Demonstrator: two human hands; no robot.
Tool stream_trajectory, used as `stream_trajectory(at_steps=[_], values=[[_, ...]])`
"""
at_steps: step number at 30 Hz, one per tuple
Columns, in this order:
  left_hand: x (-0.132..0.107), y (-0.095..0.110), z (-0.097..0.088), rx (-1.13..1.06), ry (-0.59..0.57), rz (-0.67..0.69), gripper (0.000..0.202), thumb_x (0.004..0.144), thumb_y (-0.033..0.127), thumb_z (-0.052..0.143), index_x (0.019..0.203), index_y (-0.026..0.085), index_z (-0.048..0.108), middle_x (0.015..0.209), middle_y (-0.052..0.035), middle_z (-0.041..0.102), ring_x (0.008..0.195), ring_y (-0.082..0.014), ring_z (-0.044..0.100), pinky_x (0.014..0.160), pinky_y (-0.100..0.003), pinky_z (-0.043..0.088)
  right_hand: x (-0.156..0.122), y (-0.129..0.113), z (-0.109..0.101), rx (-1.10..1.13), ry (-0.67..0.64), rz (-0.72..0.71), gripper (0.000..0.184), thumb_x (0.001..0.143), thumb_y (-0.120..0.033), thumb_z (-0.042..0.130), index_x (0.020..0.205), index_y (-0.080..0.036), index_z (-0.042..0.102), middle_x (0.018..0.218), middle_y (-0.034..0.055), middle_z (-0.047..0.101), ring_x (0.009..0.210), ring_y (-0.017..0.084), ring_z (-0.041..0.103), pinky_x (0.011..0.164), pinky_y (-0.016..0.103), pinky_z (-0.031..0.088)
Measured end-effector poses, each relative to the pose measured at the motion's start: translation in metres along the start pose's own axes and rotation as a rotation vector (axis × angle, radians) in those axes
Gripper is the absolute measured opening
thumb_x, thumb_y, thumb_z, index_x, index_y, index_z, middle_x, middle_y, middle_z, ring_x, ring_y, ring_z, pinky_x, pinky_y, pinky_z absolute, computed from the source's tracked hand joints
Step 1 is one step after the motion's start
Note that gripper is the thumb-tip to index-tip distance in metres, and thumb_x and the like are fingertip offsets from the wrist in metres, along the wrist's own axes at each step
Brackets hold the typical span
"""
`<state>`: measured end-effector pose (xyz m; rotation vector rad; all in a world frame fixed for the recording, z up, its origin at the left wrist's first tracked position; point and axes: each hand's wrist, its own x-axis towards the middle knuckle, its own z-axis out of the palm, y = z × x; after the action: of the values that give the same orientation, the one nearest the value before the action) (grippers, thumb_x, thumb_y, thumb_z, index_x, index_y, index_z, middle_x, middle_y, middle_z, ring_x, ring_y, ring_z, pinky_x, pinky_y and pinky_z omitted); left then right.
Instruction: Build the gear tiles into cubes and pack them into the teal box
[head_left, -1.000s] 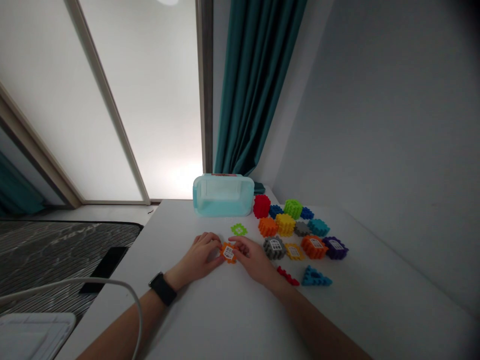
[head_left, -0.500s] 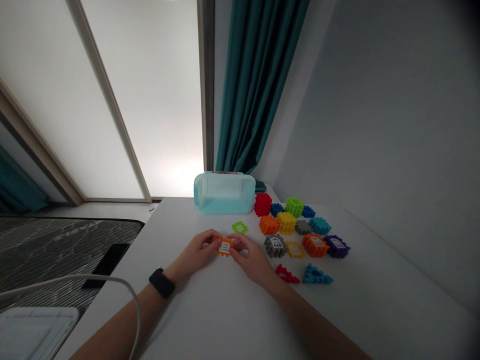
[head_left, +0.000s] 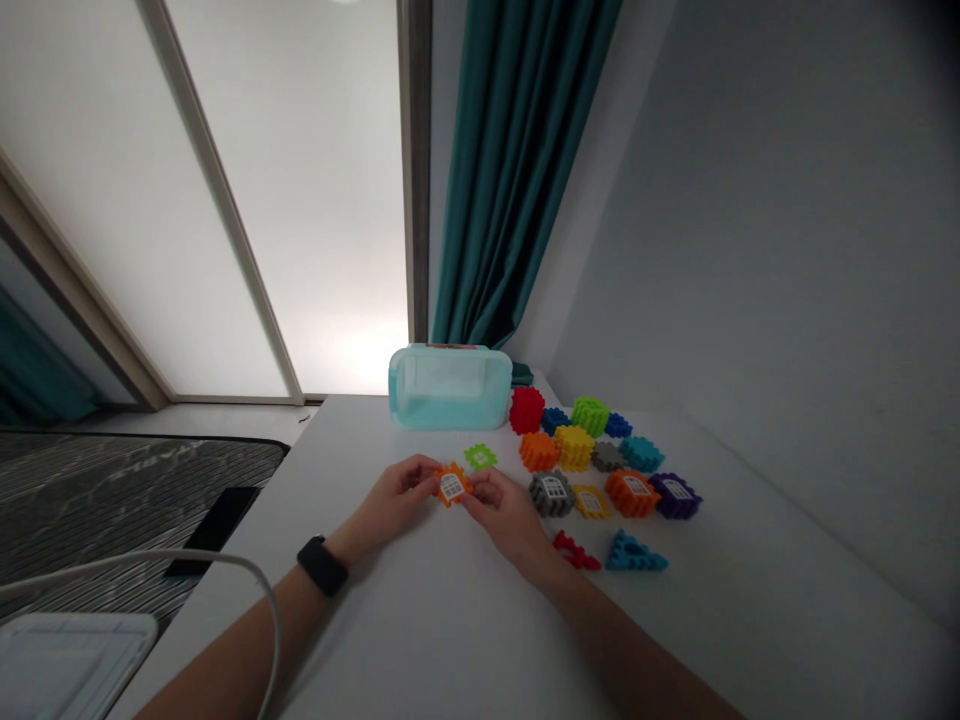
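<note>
Between my two hands is an orange notched building tile (head_left: 452, 485) with a white window print facing up, tilted a little. My left hand (head_left: 402, 495) pinches its left edge, fingers closed. At its right edge, my right hand (head_left: 501, 508) grips it between thumb and fingers. Just beyond the fingers a lime green notched tile (head_left: 480, 457) lies flat on the white table (head_left: 420, 620). Right of my right hand sit a grey window-print stack (head_left: 553, 493) and a yellow window tile (head_left: 592, 502). A red triangular piece (head_left: 576, 551) lies partly behind my right forearm.
A translucent teal box (head_left: 450, 388) stands at the table's far edge. Stacks of coloured tiles, such as a red one (head_left: 526, 410) and a purple one (head_left: 676, 496), fill the right side. A blue triangular stack (head_left: 634, 551) is nearer. A white cable (head_left: 187, 553) loops across the lower left.
The orange tile has turned between my fingers and risen slightly, its window print now at a different angle. Both hands keep hold of it.
</note>
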<state>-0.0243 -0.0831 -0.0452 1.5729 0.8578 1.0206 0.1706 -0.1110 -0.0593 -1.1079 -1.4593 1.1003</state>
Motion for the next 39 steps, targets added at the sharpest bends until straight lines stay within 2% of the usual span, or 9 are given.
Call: stream_trajectory(at_steps=[2, 6, 9, 12, 18, 21, 26, 31, 39], values=[[0.001, -0.001, -0.002, -0.028, 0.036, -0.011, 0.035, 0.085, 0.047, 0.067, 0.099, 0.015, 0.067, 0.093, -0.0072, 0.072, 0.083, -0.0188, 0.064, 0.078, -0.031, 0.051, -0.003, -0.002, 0.000, -0.117, 0.015, -0.075, 0.018, 0.083, -0.030, 0.063, 0.098, -0.020, 0.059, 0.090, 0.0041, 0.071, 0.084, 0.020, 0.066, 0.077, 0.034, 0.051], [0.000, -0.001, -0.006, -0.025, 0.038, -0.020, 0.034, 0.086, 0.045, 0.066, 0.100, 0.015, 0.070, 0.094, -0.0071, 0.072, 0.084, -0.0188, 0.064, 0.079, -0.031, 0.051, -0.008, -0.006, -0.007, -0.423, 0.045, -0.343, 0.040, 0.083, -0.018, 0.060, 0.123, -0.023, 0.056, 0.114, 0.0081, 0.067, 0.104, 0.024, 0.062, 0.094, 0.043, 0.050], [-0.002, 0.001, -0.006, 0.024, 0.011, -0.014, 0.032, 0.087, 0.043, 0.066, 0.101, 0.015, 0.072, 0.095, -0.0074, 0.073, 0.087, -0.0195, 0.064, 0.082, -0.032, 0.051, -0.007, -0.006, -0.012, -0.566, -0.024, -0.522, 0.042, 0.087, -0.017, 0.058, 0.128, -0.026, 0.055, 0.125, 0.0089, 0.063, 0.119, 0.026, 0.057, 0.103, 0.047, 0.046], [-0.002, 0.002, -0.006, 0.040, -0.003, -0.013, 0.034, 0.087, 0.044, 0.065, 0.103, 0.015, 0.073, 0.097, -0.0083, 0.074, 0.088, -0.0207, 0.065, 0.083, -0.033, 0.051, -0.006, -0.005, -0.016, -0.639, -0.059, -0.609, 0.039, 0.091, -0.017, 0.055, 0.129, -0.026, 0.055, 0.129, 0.0088, 0.062, 0.123, 0.025, 0.055, 0.105, 0.049, 0.046], [-0.001, -0.003, -0.008, 0.066, -0.075, -0.015, 0.033, 0.090, 0.042, 0.062, 0.107, 0.016, 0.072, 0.103, -0.0089, 0.074, 0.092, -0.0213, 0.065, 0.085, -0.034, 0.052, -0.005, -0.006, -0.019, -0.724, -0.089, -0.666, 0.032, 0.094, -0.016, 0.052, 0.123, -0.025, 0.059, 0.125, 0.0074, 0.065, 0.118, 0.024, 0.058, 0.102, 0.047, 0.048], [-0.003, -0.005, -0.007, 0.103, -0.058, 0.014, 0.033, 0.093, 0.040, 0.057, 0.112, 0.015, 0.068, 0.101, -0.0089, 0.072, 0.089, -0.0200, 0.064, 0.084, -0.035, 0.053, -0.005, -0.007, -0.021, -0.736, -0.068, -0.684, 0.030, 0.094, -0.015, 0.052, 0.121, -0.025, 0.060, 0.121, 0.0072, 0.067, 0.113, 0.023, 0.060, 0.099, 0.046, 0.050], [-0.010, 0.000, -0.007, 0.457, 0.043, 0.236, 0.050, 0.086, 0.032, 0.066, 0.133, 0.022, 0.052, 0.113, -0.0092, 0.062, 0.088, -0.0181, 0.062, 0.083, -0.036, 0.054, -0.001, -0.005, -0.024, -0.712, 0.006, -0.682, 0.029, 0.093, -0.015, 0.052, 0.119, -0.025, 0.060, 0.120, 0.0081, 0.067, 0.112, 0.024, 0.061, 0.097, 0.047, 0.050], [-0.012, 0.004, -0.009, 0.661, 0.054, 0.394, 0.052, 0.080, 0.027, 0.071, 0.129, 0.025, 0.052, 0.124, -0.0100, 0.053, 0.100, -0.0210, 0.062, 0.091, -0.040, 0.055, -0.001, -0.004, -0.025, -0.682, 0.041, -0.663, 0.026, 0.093, -0.018, 0.053, 0.117, -0.025, 0.060, 0.121, 0.0090, 0.067, 0.113, 0.024, 0.061, 0.099, 0.047, 0.050], [-0.012, 0.007, -0.009, 0.659, 0.055, 0.386, 0.043, 0.082, 0.028, 0.070, 0.122, 0.024, 0.056, 0.127, -0.0117, 0.050, 0.119, -0.0264, 0.054, 0.104, -0.043, 0.047, -0.002, -0.006, -0.024, -0.661, 0.049, -0.652, 0.026, 0.093, -0.020, 0.053, 0.117, -0.025, 0.061, 0.120, 0.0089, 0.067, 0.113, 0.024, 0.061, 0.099, 0.047, 0.049]])
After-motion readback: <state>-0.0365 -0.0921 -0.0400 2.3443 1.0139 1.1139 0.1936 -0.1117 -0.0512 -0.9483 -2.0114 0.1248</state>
